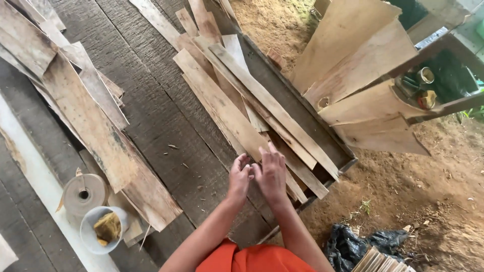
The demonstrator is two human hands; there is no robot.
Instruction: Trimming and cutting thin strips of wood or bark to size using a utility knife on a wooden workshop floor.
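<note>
Now both hands at the veneer strip [237, 118], long axis 11-to-5 o'clock: right hand [272, 174] flat atop, open; left hand [239, 177] curled, grip indeterminate.

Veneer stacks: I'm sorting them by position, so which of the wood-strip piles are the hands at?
The middle pile of long pale strips, by the table edge. Both hands rest at its near end; the darker pile lies apart, further left.

Head camera, looking steeply down, fairly close
</note>
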